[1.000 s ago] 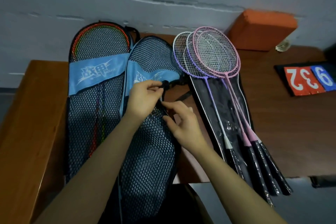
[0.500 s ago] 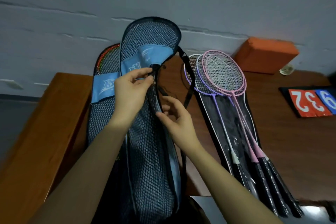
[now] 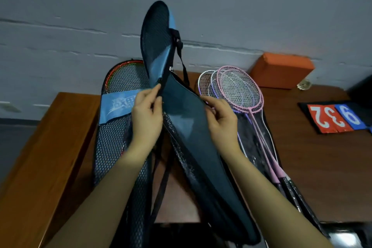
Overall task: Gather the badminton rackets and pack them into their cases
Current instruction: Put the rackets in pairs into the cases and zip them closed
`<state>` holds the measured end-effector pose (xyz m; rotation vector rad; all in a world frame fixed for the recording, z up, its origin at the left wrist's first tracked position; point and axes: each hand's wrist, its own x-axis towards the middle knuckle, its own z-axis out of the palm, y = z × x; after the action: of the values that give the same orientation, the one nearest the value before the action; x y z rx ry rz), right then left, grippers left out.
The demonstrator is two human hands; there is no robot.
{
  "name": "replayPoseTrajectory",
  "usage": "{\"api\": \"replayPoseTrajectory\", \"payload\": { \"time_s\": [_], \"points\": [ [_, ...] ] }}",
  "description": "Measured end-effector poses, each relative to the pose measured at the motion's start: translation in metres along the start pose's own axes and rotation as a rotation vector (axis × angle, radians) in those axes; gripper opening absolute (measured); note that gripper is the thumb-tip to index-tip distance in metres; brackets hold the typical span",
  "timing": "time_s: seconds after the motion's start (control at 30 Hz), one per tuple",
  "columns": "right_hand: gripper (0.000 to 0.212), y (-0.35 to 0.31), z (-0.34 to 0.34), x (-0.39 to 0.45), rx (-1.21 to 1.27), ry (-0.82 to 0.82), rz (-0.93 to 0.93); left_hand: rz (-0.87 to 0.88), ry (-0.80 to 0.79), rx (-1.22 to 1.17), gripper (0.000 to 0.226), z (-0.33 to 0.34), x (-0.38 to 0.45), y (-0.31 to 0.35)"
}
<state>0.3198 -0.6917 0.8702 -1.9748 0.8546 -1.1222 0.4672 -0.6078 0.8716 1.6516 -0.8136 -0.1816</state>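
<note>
I hold a dark mesh racket case (image 3: 187,127) with blue trim up off the table, its head end raised against the wall. My left hand (image 3: 147,117) pinches the case's left opening edge. My right hand (image 3: 220,121) grips the right edge, and the two edges are spread apart. A second mesh case (image 3: 118,127) with a blue band lies flat at the left, a red-framed racket inside it. Pink, purple and white rackets (image 3: 239,90) lie stacked on a flat clear-and-black case (image 3: 261,147) at the right.
The wooden table (image 3: 312,157) backs onto a grey wall. An orange block (image 3: 281,72) and a shuttlecock (image 3: 305,84) sit at the back right. A flip scoreboard (image 3: 334,119) with red and blue number cards lies at the far right.
The case went from lying flat to standing raised and turned edge-on. My right hand moved from the zipper area to the case's right edge, and the opening now gapes.
</note>
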Motion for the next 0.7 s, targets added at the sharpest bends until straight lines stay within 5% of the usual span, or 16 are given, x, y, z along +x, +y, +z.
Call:
{"api": "replayPoseTrajectory", "payload": {
  "time_s": [0.2,0.37,0.53,0.7],
  "points": [
    [0.03,0.023,-0.015,-0.013,-0.016,0.028,0.088,-0.007,-0.2,-0.027,0.072,0.059,-0.049,-0.008],
    [0.025,0.039,-0.037,-0.01,0.074,0.009,0.208,-0.043,-0.269,-0.012,0.049,0.097,-0.077,-0.009],
    [0.023,0.057,-0.064,-0.003,0.171,-0.012,0.315,-0.134,-0.321,0.069,0.057,0.123,-0.086,-0.006],
    [0.026,0.083,-0.072,-0.001,0.128,0.066,0.318,-0.159,-0.124,0.032,0.039,0.125,-0.081,0.004]
  ]
}}
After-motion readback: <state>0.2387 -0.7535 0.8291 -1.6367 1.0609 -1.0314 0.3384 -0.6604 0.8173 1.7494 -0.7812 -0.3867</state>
